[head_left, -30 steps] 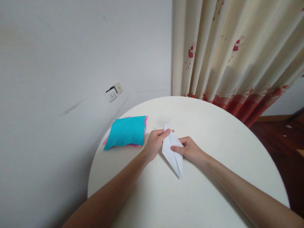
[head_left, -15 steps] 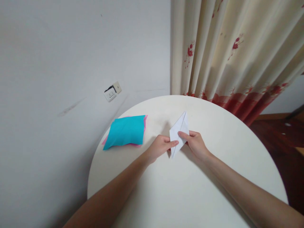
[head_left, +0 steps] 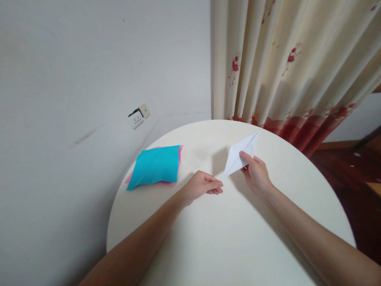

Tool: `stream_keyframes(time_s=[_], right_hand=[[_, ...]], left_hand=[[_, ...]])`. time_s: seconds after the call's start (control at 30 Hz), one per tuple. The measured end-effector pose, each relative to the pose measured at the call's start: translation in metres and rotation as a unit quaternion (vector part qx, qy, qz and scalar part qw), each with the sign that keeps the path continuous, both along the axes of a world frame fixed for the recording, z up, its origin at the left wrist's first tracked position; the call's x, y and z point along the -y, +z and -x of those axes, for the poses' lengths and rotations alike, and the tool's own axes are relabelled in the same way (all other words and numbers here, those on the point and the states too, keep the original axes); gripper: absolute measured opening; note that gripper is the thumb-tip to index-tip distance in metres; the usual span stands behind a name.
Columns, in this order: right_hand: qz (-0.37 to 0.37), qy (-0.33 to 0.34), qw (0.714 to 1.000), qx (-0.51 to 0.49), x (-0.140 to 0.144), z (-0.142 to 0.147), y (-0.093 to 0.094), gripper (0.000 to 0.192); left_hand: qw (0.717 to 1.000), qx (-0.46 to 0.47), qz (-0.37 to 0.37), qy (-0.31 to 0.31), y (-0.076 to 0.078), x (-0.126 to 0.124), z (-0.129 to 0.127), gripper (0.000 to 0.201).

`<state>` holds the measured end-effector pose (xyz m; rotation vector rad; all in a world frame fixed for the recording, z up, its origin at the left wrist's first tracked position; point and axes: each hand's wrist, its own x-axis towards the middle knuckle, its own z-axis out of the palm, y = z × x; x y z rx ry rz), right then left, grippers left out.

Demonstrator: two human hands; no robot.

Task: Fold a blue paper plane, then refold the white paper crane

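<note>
A sheet of white paper folded into a diamond [head_left: 240, 155] is held above the table, tilted, with a crease along its length. My right hand [head_left: 256, 171] pinches it near its right side, thumb on top and fingers underneath. My left hand [head_left: 205, 186] is just off the paper's lower left tip, thumb and fingers drawn together with nothing visible between them. Left of that hand, a stack of coloured paper lies on the table, a blue sheet [head_left: 156, 165] on top and pink paper [head_left: 181, 151] showing at its edges.
The round white table [head_left: 226, 238] stands close to a pale wall [head_left: 74, 71] with a socket [head_left: 135, 120] on it. A cream curtain with red flowers [head_left: 268, 71] hangs behind the table. Dark floor [head_left: 336, 167] shows at the right.
The folded paper has moved right and away in my right hand and turned clockwise. My left hand has let go of it and stayed nearly in place.
</note>
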<state>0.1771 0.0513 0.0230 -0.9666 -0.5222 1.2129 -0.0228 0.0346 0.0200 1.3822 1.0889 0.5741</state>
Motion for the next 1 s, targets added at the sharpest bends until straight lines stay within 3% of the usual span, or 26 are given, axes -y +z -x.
stream_keyframes(time_s=[0.07, 0.17, 0.27, 0.4, 0.57, 0.83, 0.93, 1.0], right_hand=[[0.006, 0.019, 1.000, 0.008, -0.001, -0.001, 0.001, 0.025], [0.018, 0.130, 0.990, 0.043, 0.006, 0.006, -0.001, 0.026], [0.009, 0.246, 0.967, 0.069, 0.018, 0.019, -0.004, 0.029], [-0.005, 0.314, 0.943, 0.108, 0.028, 0.030, -0.006, 0.028], [0.002, 0.357, 0.920, 0.161, 0.028, 0.027, -0.005, 0.026], [-0.016, 0.427, 0.872, 0.238, 0.028, 0.023, -0.004, 0.017], [-0.006, 0.407, 0.882, 0.236, 0.027, 0.023, -0.003, 0.016], [0.006, 0.375, 0.901, 0.216, 0.026, 0.024, -0.004, 0.018]], left_hand=[[0.996, 0.032, -0.026, 0.080, 0.001, -0.004, 0.000, 0.033], [0.972, 0.117, -0.049, 0.199, 0.003, -0.008, -0.001, 0.041], [0.975, 0.148, -0.064, 0.151, 0.006, -0.007, -0.001, 0.049], [0.986, 0.096, -0.084, 0.111, 0.008, -0.001, -0.001, 0.044], [0.984, 0.094, -0.071, 0.134, 0.011, -0.001, 0.001, 0.040], [0.957, 0.117, -0.138, 0.228, 0.004, -0.014, 0.007, 0.040], [0.953, 0.130, -0.133, 0.240, 0.005, -0.015, 0.007, 0.047], [0.963, 0.135, -0.111, 0.204, 0.008, -0.012, 0.005, 0.050]])
